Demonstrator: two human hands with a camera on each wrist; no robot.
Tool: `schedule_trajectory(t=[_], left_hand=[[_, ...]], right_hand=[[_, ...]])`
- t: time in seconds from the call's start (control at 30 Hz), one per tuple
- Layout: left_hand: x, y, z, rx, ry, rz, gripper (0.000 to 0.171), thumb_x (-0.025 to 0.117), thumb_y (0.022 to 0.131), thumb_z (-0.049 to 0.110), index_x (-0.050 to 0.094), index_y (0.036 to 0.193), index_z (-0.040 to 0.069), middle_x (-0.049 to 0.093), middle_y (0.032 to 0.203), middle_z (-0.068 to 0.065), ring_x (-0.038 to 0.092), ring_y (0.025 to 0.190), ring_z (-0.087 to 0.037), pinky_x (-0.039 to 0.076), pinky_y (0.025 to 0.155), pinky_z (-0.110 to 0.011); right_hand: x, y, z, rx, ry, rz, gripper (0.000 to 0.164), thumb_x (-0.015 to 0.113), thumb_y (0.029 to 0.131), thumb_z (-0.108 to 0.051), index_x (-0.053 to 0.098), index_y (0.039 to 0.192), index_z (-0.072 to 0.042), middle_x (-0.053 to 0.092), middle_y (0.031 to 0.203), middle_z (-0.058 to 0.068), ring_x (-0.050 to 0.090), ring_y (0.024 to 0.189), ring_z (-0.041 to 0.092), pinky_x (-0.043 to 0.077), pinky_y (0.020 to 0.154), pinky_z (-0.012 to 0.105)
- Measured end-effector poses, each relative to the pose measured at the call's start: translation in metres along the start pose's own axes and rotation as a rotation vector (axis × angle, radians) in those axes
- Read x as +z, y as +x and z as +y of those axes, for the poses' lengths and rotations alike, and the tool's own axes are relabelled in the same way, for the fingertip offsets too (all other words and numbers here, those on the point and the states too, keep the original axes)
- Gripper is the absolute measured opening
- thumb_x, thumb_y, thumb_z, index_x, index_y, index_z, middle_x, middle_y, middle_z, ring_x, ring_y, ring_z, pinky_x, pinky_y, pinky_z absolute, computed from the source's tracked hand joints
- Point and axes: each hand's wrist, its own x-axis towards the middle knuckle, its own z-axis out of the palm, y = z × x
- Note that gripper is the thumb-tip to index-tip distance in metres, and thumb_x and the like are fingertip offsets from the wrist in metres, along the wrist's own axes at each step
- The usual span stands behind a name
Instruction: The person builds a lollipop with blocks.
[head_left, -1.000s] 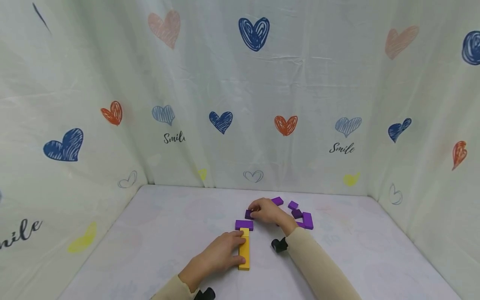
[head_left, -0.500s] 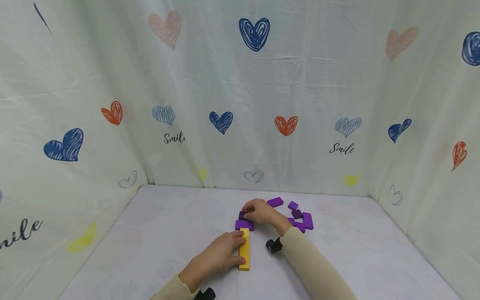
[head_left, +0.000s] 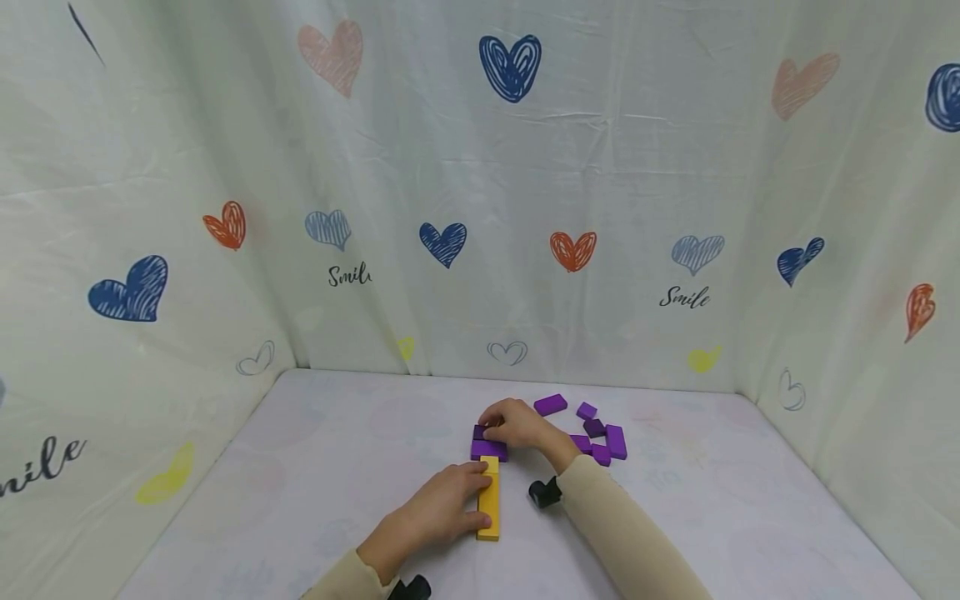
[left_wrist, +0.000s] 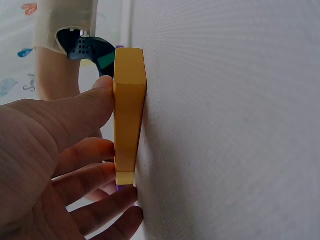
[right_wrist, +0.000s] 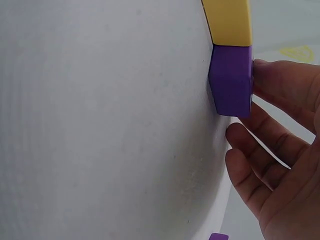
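The left hand [head_left: 447, 502] rests on a long yellow block [head_left: 488, 504], thumb near its close end. In the left wrist view, the thumb and two fingertips touch the block's upper side, while the other fingers reach down towards the table. A small yellow block [head_left: 489, 463] continues the line at the far end. Beyond it a purple block [head_left: 482, 450] lies crosswise. The right hand [head_left: 519, 423] pinches a small dark purple block [head_left: 478, 432] against the back of that purple block, partly covering it. In the right wrist view, the thumb lies along a purple block [right_wrist: 231, 80].
Several loose purple blocks lie right of the right hand, among them a long one [head_left: 551, 404], a small one [head_left: 587, 410] and an upright-lying rectangle [head_left: 616, 442]. A white patterned cloth covers the table [head_left: 300, 450]; a curtain [head_left: 637, 183] with hearts hangs behind.
The right hand has slid left with the small dark purple block, bringing it up against the crosswise purple block. The left hand and yellow blocks have stayed put.
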Motion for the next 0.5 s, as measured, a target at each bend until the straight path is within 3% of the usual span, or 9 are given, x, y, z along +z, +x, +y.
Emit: schedule_trajectory(t=[0.5], left_hand=[[0.0006,0.0000,-0.0001,0.003,0.002,0.007,0.056,0.073,0.083,0.040,0.062,0.127,0.010,0.050,0.140,-0.007,0.047,0.127,-0.026,0.039,0.105,-0.042]], right_hand=[[0.0011,-0.0009,0.0000,-0.003,0.001,0.003,0.020,0.065,0.091,-0.018,0.071,0.111,-0.016,0.067,0.104,-0.004,0.058,0.092,0.012,0.052,0.087,0.033]])
